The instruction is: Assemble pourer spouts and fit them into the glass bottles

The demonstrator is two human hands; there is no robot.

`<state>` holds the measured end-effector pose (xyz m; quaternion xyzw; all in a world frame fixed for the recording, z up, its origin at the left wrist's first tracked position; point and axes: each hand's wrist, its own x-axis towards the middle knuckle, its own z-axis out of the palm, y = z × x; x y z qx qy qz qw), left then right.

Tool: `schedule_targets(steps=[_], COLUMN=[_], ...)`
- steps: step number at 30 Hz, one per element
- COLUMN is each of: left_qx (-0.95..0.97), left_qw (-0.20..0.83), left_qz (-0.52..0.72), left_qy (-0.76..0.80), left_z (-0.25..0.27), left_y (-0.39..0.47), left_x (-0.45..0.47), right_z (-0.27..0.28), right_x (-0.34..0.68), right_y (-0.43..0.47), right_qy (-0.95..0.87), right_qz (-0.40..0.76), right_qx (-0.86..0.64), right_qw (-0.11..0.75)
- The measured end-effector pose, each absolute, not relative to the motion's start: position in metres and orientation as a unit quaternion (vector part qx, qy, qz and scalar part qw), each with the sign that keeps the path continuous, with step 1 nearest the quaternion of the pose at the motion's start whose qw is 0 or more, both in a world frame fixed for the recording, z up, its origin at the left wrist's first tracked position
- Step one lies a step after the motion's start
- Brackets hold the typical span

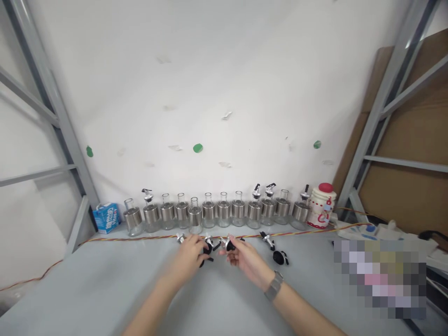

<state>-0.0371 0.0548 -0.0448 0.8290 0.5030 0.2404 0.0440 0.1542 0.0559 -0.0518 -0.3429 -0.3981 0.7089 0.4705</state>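
My right hand (245,257), with a grey watch on its wrist, pinches a black and silver pour spout (229,243) just above the table. Fingers of my left hand (189,255) are closed round another pour spout (208,246), partly hidden by them. Close to the left hand, a further pour spout (180,238) lies on the table. Right of the hands are two loose spouts, one silver-stemmed spout (268,240) and one with its black stopper (279,257) facing me. Behind stands a row of glass bottles (209,211) with metal sleeves; some carry spouts, others have bare necks.
A red and yellow twisted wire (147,238) runs across the grey table (115,275) before the bottles. A blue carton (107,218) stands at the left end, a white jar with red lid (321,207) at the right. Power strips (383,231) and cables lie far right.
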Motion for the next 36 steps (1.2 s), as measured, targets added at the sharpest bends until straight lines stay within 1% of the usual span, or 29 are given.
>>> schedule_targets(steps=[2,4,9,14,20,21,23,25,26,27,28,30,36], left_qx=[0.850,0.851,0.827,0.805,0.745,0.735,0.709,0.591,0.540,0.495,0.461,0.422,0.385], left_qw=[-0.001,-0.022,0.009,0.061,0.153,0.178,0.267,0.506,0.590,0.640,0.674,0.701,0.705], left_qz=[0.188,0.150,0.143,0.208,0.349,0.370,0.412,0.480,0.483,0.492,0.497,0.510,0.525], left_qy=[0.492,0.502,0.544,0.552,0.547,0.539,0.507,0.406,0.356,0.322,0.294,0.265,0.282], left_z=[-0.047,-0.050,-0.057,-0.057,-0.049,-0.046,-0.040,-0.035,-0.033,-0.032,-0.033,-0.035,-0.040], left_y=[0.051,0.049,0.054,0.056,0.056,0.054,0.046,0.037,0.032,0.028,0.025,0.022,0.026], left_x=[-0.030,-0.024,-0.025,-0.031,-0.023,-0.020,-0.012,-0.003,0.001,0.004,0.007,0.011,0.010], right_z=[-0.051,-0.051,-0.054,-0.056,-0.052,-0.051,-0.051,-0.051,-0.052,-0.053,-0.055,-0.058,-0.060], right_x=[0.154,0.153,0.152,0.153,0.151,0.150,0.148,0.146,0.144,0.143,0.142,0.139,0.136], right_y=[0.054,0.053,0.055,0.055,0.052,0.051,0.050,0.049,0.049,0.048,0.048,0.047,0.040], right_qy=[-0.384,-0.381,-0.371,-0.360,-0.368,-0.373,-0.384,-0.402,-0.413,-0.425,-0.439,-0.473,-0.584], right_qz=[0.717,0.722,0.741,0.758,0.724,0.715,0.695,0.678,0.671,0.664,0.654,0.620,0.467], right_qx=[-0.344,-0.341,-0.328,-0.309,-0.324,-0.327,-0.322,-0.306,-0.299,-0.296,-0.299,-0.322,-0.377], right_qw=[0.468,0.466,0.453,0.448,0.484,0.493,0.514,0.534,0.539,0.540,0.539,0.537,0.547])
